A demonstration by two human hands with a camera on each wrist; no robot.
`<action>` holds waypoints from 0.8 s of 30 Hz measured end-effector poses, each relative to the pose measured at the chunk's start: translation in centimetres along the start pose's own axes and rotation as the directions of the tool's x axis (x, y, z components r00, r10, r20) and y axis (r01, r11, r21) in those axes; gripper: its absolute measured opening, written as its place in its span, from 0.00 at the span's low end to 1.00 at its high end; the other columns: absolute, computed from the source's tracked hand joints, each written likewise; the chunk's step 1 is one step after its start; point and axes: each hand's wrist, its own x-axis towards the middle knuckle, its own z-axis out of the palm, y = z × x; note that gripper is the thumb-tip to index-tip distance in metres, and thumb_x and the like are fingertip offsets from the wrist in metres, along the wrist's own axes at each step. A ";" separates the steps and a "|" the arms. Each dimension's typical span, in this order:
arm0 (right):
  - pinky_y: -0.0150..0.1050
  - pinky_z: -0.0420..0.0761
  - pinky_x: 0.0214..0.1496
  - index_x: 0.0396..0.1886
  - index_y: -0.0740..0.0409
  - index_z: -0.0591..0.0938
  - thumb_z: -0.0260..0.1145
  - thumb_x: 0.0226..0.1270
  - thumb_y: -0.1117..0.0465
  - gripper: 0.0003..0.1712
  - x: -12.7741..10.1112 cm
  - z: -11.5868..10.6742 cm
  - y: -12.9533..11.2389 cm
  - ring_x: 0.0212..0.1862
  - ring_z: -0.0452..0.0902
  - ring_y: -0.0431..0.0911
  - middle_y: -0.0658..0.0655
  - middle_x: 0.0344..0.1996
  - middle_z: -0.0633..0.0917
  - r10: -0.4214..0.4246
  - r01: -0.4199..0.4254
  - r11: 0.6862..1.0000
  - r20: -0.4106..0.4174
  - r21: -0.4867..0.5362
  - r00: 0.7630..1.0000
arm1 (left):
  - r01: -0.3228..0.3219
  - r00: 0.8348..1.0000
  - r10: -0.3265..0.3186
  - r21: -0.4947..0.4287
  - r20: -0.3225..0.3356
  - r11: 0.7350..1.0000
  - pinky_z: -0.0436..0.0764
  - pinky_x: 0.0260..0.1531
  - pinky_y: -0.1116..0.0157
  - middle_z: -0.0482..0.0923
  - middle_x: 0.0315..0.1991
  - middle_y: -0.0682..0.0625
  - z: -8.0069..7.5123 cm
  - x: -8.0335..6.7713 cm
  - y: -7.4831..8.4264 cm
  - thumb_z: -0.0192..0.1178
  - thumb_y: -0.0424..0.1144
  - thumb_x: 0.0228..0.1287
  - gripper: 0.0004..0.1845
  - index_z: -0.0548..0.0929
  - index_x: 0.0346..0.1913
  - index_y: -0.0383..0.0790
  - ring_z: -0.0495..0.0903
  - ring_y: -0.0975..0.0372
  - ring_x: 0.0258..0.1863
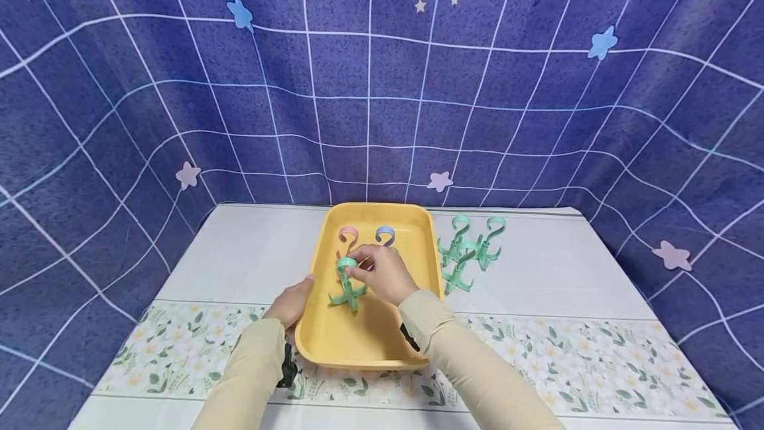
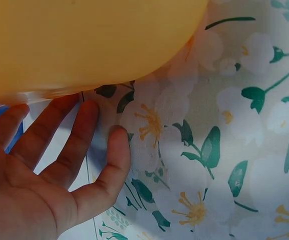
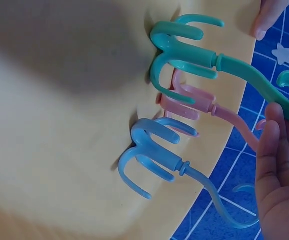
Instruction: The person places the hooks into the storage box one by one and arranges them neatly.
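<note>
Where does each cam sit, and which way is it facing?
Head: on the head, looking forward and down at the table; both sleeves and hands show.
Left wrist: low beside the yellow tray, facing its rim and the floral cloth; left hand open.
Right wrist: facing into the tray at the green hook, pink hook and blue hook; right hand holds the green one.
Shared: all three see the tray.

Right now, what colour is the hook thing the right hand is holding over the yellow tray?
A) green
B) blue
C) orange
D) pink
A: the right hand pinches the top loop of the green hook inside the yellow tray, while the pink hook and the blue hook lie untouched farther back in it.
</note>
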 end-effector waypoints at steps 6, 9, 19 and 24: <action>0.30 0.80 0.36 0.42 0.59 0.89 0.74 0.66 0.64 0.07 0.2 0.0 -0.2 0.34 0.85 0.44 0.52 0.36 0.89 -0.011 0.011 1.000 0.005 -0.005 1.000 | 0.003 1.000 -0.003 0.014 0.010 1.000 0.82 0.21 0.61 0.81 0.29 0.41 -0.2 -0.2 0.2 0.30 0.61 0.82 0.39 0.71 0.66 0.28 0.82 0.56 0.22; 0.29 0.80 0.36 0.42 0.60 0.89 0.74 0.66 0.64 0.07 0.3 0.0 -0.4 0.33 0.84 0.45 0.53 0.36 0.89 -0.026 0.026 1.000 0.006 -0.005 1.000 | 0.002 1.000 -0.002 0.011 0.016 1.000 0.82 0.22 0.61 0.81 0.30 0.41 -0.4 -0.2 0.3 0.31 0.61 0.82 0.39 0.71 0.67 0.28 0.83 0.55 0.23; 0.29 0.80 0.35 0.41 0.59 0.89 0.75 0.65 0.64 0.07 0.6 0.0 -0.5 0.33 0.85 0.46 0.53 0.35 0.89 -0.030 0.030 0.999 -0.014 -0.020 0.999 | 0.004 0.999 -0.005 0.020 0.036 1.000 0.84 0.29 0.58 0.81 0.35 0.40 -0.6 0.0 0.2 0.29 0.62 0.82 0.40 0.69 0.70 0.29 0.83 0.54 0.28; 0.29 0.80 0.36 0.42 0.59 0.90 0.75 0.65 0.64 0.07 0.6 0.0 -0.8 0.32 0.84 0.44 0.52 0.34 0.88 -0.018 0.018 1.000 -0.001 -0.015 1.000 | 0.022 0.999 -0.022 0.002 0.033 1.000 0.84 0.23 0.59 0.81 0.30 0.40 -0.7 0.0 0.3 0.30 0.62 0.82 0.39 0.70 0.69 0.31 0.83 0.55 0.22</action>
